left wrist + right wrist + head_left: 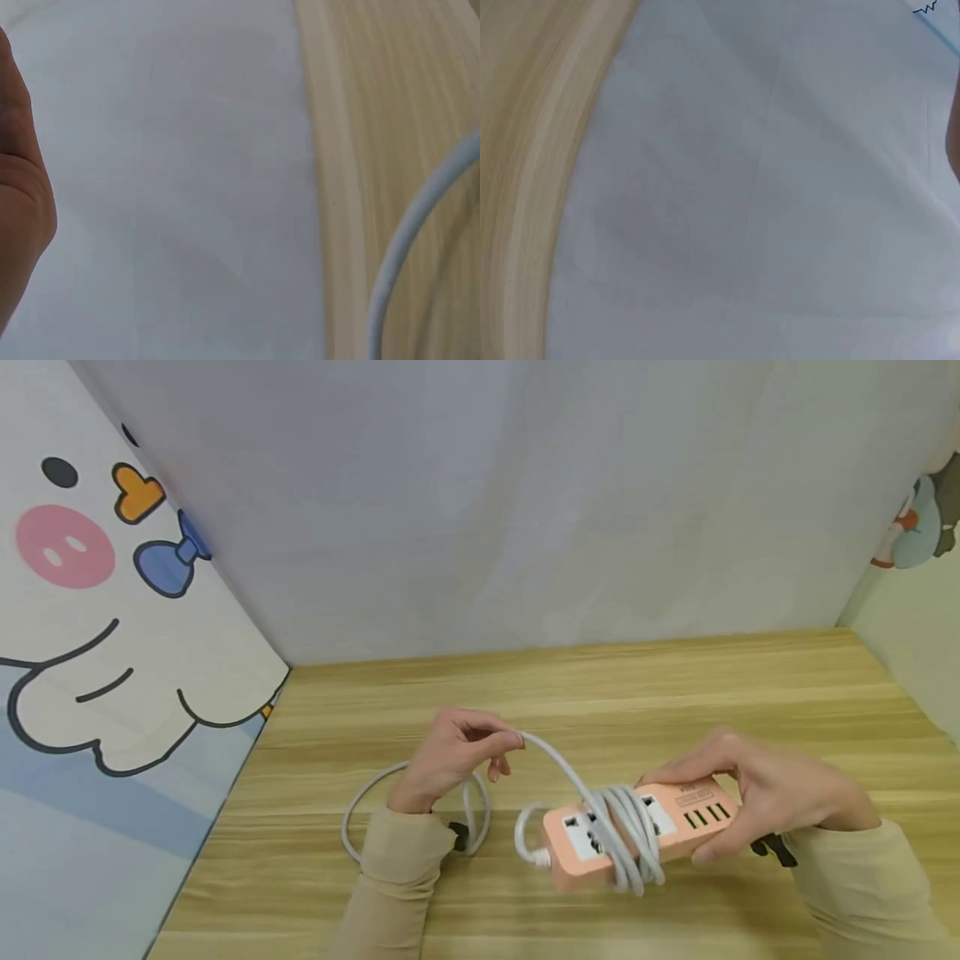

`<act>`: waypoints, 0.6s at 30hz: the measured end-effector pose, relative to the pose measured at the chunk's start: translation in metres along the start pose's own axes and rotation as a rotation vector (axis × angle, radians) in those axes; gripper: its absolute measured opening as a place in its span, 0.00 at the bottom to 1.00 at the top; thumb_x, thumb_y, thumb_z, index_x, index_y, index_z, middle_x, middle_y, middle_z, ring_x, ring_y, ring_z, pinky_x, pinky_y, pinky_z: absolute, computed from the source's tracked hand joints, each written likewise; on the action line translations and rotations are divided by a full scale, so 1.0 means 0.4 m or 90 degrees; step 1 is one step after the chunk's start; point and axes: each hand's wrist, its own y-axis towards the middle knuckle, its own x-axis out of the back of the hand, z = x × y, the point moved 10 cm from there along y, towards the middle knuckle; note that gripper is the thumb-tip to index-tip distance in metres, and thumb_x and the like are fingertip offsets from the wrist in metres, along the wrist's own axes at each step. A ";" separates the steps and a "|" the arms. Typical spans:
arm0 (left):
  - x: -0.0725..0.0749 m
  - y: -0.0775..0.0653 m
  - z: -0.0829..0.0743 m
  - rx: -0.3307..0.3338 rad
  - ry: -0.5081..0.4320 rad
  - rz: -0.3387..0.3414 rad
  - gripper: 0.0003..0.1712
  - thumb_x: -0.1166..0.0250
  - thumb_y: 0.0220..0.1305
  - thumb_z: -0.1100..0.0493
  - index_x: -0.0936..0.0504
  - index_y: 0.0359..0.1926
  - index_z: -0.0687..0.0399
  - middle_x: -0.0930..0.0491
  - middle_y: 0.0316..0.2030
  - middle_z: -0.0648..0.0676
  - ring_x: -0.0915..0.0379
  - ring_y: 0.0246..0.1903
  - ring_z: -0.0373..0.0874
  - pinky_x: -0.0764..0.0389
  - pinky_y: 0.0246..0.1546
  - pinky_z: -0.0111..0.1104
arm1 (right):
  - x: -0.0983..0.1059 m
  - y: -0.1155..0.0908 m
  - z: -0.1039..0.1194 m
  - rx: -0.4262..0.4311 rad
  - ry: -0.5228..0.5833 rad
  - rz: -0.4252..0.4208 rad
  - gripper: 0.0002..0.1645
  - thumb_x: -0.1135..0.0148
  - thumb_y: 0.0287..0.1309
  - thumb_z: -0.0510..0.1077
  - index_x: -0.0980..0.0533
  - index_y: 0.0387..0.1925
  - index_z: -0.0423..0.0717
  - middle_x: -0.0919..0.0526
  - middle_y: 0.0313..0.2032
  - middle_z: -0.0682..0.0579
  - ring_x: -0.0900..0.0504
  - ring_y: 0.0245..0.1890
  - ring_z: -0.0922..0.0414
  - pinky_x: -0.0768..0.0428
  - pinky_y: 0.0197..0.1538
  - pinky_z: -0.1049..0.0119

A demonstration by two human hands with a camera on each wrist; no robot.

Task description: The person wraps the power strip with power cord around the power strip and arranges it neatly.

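A peach-coloured power strip [592,866] with white socket panels and several USB slots is tilted in my right hand [780,789], which grips its USB end between thumb and fingers. Several turns of its grey-white cord [633,827] are wound round the middle of the strip. From the windings the cord rises to my left hand [457,752], which pinches it between thumb and fingertips. More of the cord loops on the table behind the left wrist. In the left wrist view a stretch of cord [405,232] curves past. The right wrist view shows only a sliver of hand [954,142].
The wood-grain table [360,702] ends at a pale cloth wall [570,527] at the back. A cartoon-printed panel [150,677] stands along the left side, and another printed panel [915,593] borders the right.
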 end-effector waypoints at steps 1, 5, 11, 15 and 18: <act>-0.002 0.004 0.012 0.010 0.001 -0.001 0.15 0.31 0.68 0.57 0.13 0.41 0.70 0.16 0.22 0.53 0.20 0.19 0.47 0.14 0.31 0.40 | 0.012 -0.004 -0.004 0.004 0.020 -0.024 0.41 0.21 0.42 0.28 0.23 0.62 0.37 0.11 0.46 0.50 0.16 0.33 0.62 0.17 0.32 0.68; -0.026 0.018 0.048 0.049 0.019 0.017 0.14 0.34 0.71 0.58 0.12 0.45 0.67 0.15 0.25 0.58 0.17 0.22 0.45 0.13 0.40 0.42 | 0.054 -0.022 -0.039 -0.041 0.097 -0.106 0.43 0.27 0.41 0.20 0.24 0.63 0.37 0.11 0.47 0.49 0.17 0.32 0.63 0.17 0.29 0.66; -0.089 0.036 0.066 0.084 0.097 0.066 0.14 0.39 0.75 0.58 0.13 0.49 0.63 0.14 0.34 0.66 0.13 0.28 0.44 0.12 0.42 0.40 | 0.121 -0.053 -0.102 -0.164 0.102 -0.286 0.43 0.32 0.47 0.19 0.23 0.65 0.47 0.12 0.52 0.57 0.18 0.36 0.64 0.18 0.34 0.69; -0.117 0.037 0.076 0.112 0.139 0.089 0.15 0.41 0.76 0.59 0.15 0.52 0.64 0.15 0.37 0.68 0.12 0.30 0.44 0.13 0.44 0.34 | 0.140 -0.082 -0.156 -0.315 0.095 -0.382 0.38 0.31 0.57 0.29 0.27 0.69 0.48 0.14 0.54 0.61 0.18 0.40 0.63 0.17 0.39 0.69; -0.131 0.031 0.078 0.131 0.179 0.103 0.14 0.43 0.77 0.59 0.15 0.50 0.65 0.14 0.36 0.66 0.12 0.30 0.43 0.14 0.44 0.29 | 0.144 -0.089 -0.176 -0.382 0.082 -0.415 0.38 0.30 0.61 0.36 0.31 0.72 0.44 0.14 0.52 0.61 0.17 0.42 0.64 0.16 0.40 0.69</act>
